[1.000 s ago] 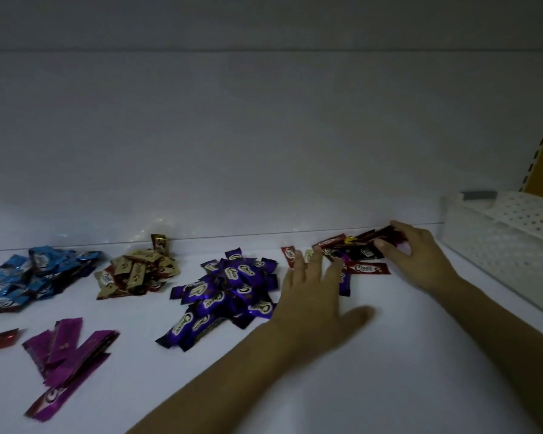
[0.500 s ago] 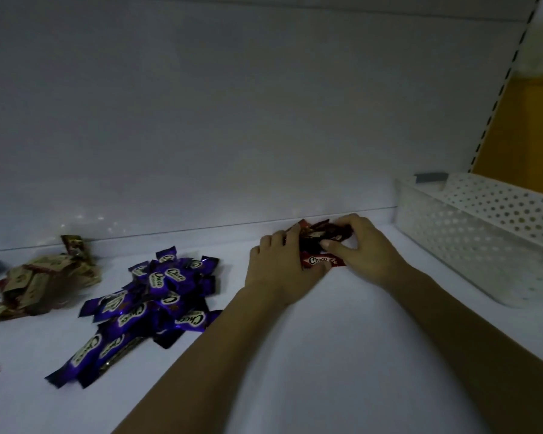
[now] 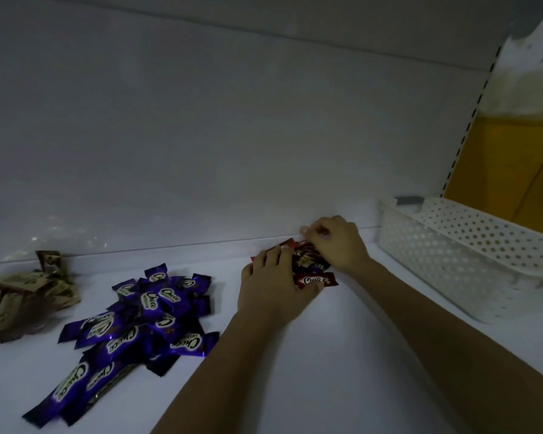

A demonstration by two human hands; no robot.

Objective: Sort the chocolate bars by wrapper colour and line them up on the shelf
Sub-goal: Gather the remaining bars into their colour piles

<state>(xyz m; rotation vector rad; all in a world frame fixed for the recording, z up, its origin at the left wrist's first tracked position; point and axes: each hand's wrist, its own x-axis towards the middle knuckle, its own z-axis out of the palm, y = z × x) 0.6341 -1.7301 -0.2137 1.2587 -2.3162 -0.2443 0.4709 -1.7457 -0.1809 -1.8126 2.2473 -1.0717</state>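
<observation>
A white basket (image 3: 470,255) full of little holes stands at the right. A small grey thing (image 3: 409,200) sits at its back corner. Behind it is a yellow board (image 3: 508,164).

"Choco" in white script stands on the foremost red bar (image 3: 315,280). Print on the other red bars (image 3: 306,260) behind it cannot be read. The same word "Choco" shows on several purple bars (image 3: 148,311), with a smaller line beneath it too blurred to read. Print on the gold bars (image 3: 25,292) is illegible.
</observation>
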